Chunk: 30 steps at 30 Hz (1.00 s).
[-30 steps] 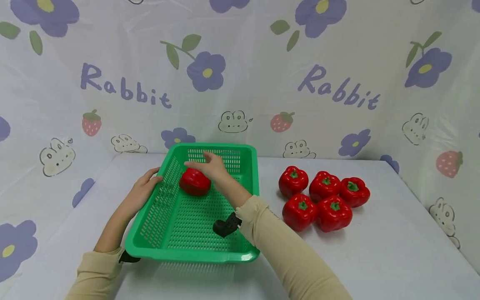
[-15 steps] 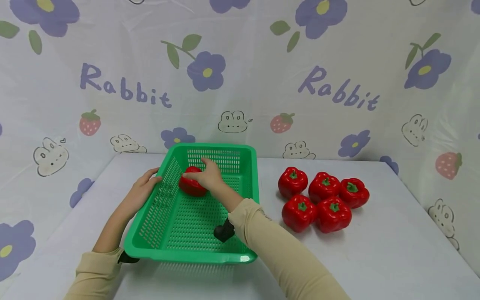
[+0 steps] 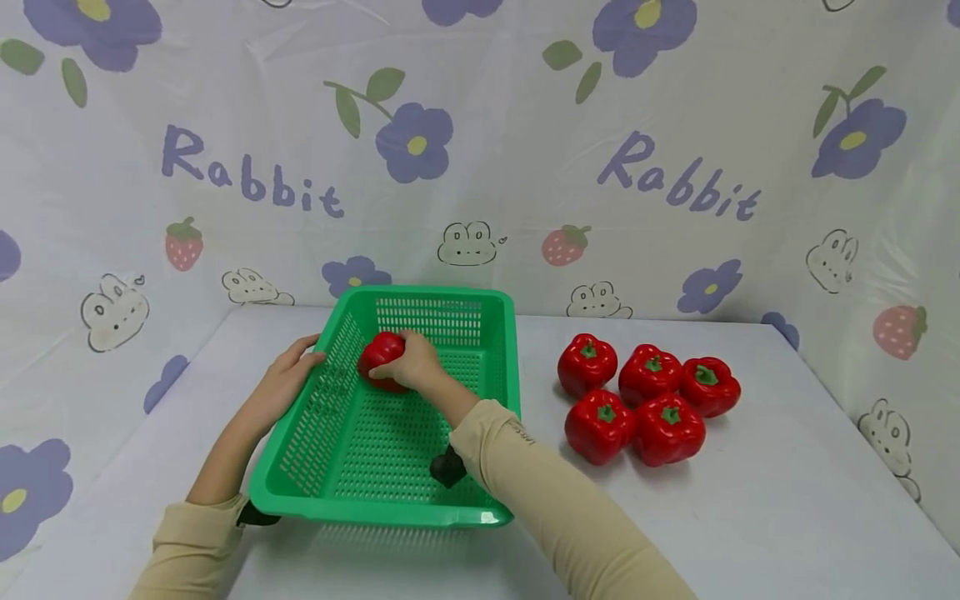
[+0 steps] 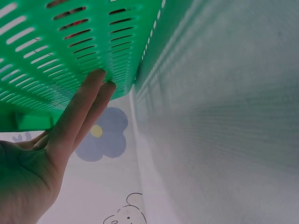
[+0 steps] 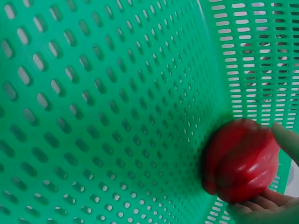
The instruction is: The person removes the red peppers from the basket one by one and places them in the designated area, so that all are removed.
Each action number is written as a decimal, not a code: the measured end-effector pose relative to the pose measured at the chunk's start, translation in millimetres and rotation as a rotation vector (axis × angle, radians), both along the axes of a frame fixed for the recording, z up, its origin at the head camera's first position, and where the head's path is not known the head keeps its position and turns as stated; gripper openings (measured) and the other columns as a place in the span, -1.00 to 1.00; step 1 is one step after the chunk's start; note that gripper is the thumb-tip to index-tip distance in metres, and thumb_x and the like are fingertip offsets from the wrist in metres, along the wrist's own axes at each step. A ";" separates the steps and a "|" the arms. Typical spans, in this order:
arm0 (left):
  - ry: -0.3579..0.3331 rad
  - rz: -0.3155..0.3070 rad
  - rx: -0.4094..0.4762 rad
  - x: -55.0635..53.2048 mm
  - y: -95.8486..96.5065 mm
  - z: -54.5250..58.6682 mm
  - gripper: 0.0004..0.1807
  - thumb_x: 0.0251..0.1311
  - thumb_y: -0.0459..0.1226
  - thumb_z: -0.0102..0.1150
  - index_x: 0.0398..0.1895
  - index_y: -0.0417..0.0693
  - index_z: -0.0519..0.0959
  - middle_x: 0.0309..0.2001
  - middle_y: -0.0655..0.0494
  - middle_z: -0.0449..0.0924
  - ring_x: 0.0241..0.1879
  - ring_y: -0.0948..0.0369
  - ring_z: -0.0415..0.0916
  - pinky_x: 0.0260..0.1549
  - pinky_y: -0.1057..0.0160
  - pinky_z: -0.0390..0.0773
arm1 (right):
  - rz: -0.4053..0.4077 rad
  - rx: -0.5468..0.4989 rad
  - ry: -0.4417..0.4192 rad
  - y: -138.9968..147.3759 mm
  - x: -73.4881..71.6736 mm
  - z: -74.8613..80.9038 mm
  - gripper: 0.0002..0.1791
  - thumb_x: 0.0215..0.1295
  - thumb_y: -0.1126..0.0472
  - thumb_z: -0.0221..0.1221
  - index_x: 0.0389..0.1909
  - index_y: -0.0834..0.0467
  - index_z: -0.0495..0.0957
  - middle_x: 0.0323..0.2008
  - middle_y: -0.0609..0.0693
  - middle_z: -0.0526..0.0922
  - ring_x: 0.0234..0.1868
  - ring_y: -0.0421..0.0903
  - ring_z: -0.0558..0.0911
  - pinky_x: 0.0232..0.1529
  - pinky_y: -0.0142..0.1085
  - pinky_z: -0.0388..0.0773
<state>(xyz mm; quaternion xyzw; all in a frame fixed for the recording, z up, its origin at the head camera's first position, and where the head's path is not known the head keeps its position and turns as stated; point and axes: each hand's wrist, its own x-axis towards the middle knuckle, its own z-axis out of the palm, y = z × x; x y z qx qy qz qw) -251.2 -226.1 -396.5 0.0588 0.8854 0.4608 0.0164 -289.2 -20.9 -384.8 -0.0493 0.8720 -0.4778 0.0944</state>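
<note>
A red bell pepper (image 3: 381,348) lies in the far left part of a green plastic basket (image 3: 386,514), against its left wall. My right hand (image 3: 414,364) reaches into the basket and holds the pepper, with the thumb on one side and fingers on the other, as the right wrist view shows of the bell pepper (image 5: 243,161). At the basket's left side is my left hand (image 3: 283,382). In the left wrist view, straight fingers of the left hand (image 4: 56,149) touch the outside of the slotted wall.
Several red bell peppers (image 3: 600,425) with green stems stand in a cluster on the white table (image 3: 795,483), right of the basket. A patterned cloth backdrop (image 3: 480,167) rises behind the table. Black straps (image 3: 448,468) show at the wrists.
My right hand has lowered from above the pepper and closed its thumb and fingers around it. The pepper has turned slightly and shifted a little left. The left hand and basket hold still.
</note>
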 end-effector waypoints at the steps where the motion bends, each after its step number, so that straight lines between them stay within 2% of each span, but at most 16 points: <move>1: 0.001 0.000 0.001 0.1 0.1 0.4 -0.37 0.52 -0.02 -0.33 0.53 -0.11 0.04 0.33 -0.38 0.31 0.16 -0.19 0.46 0.06 -0.04 0.46 | -0.002 0.014 0.010 0.2 0.0 0.1 -0.15 0.10 0.21 0.41 0.40 0.27 0.24 0.30 0.19 0.43 0.30 0.14 0.43 0.14 -0.04 0.55; 5: -0.003 -0.003 0.001 0.6 0.5 1.5 -0.36 0.52 -0.02 -0.33 0.53 -0.11 0.03 0.35 -0.37 0.28 0.19 -0.21 0.43 0.10 -0.09 0.43 | -0.016 0.065 0.041 0.7 -0.4 -0.1 -0.16 0.09 0.22 0.41 0.38 0.28 0.27 0.28 0.19 0.45 0.29 0.14 0.45 0.13 -0.05 0.56; 12: -0.007 -0.003 0.000 0.4 -0.3 0.6 -0.37 0.52 -0.03 -0.33 0.53 -0.12 0.03 0.35 -0.37 0.27 0.19 -0.20 0.42 0.10 -0.08 0.43 | -0.014 0.120 0.047 1.0 2.0 -0.2 -0.22 0.12 0.19 0.39 0.32 0.33 0.30 0.23 0.20 0.50 0.25 0.11 0.48 0.11 -0.10 0.57; 16: -0.004 -0.001 -0.003 0.0 -0.5 0.5 -0.37 0.52 -0.02 -0.33 0.53 -0.12 0.04 0.34 -0.37 0.29 0.18 -0.19 0.44 0.09 -0.06 0.44 | 0.022 0.123 0.052 1.4 4.7 -0.8 -0.32 0.12 0.19 0.39 0.22 0.34 0.37 0.16 0.19 0.55 0.18 0.10 0.52 0.07 -0.11 0.59; 24: 0.000 0.006 -0.004 -0.1 -1.7 2.8 -0.36 0.51 -0.02 -0.33 0.53 -0.13 0.05 0.35 -0.37 0.29 0.19 -0.19 0.42 0.11 -0.07 0.42 | 0.104 0.117 0.149 -3.3 2.8 -7.6 -0.21 0.11 0.22 0.39 0.32 0.31 0.26 0.20 0.19 0.52 0.23 0.10 0.51 0.16 -0.07 0.53; 30: -0.012 0.002 0.006 0.3 -1.6 2.6 -0.36 0.51 -0.02 -0.32 0.53 -0.13 0.05 0.33 -0.37 0.30 0.17 -0.18 0.44 0.08 -0.04 0.43 | 0.051 0.135 0.164 -4.1 2.2 -10.0 -0.24 0.12 0.25 0.39 0.31 0.32 0.29 0.20 0.20 0.53 0.22 0.11 0.52 0.14 -0.09 0.55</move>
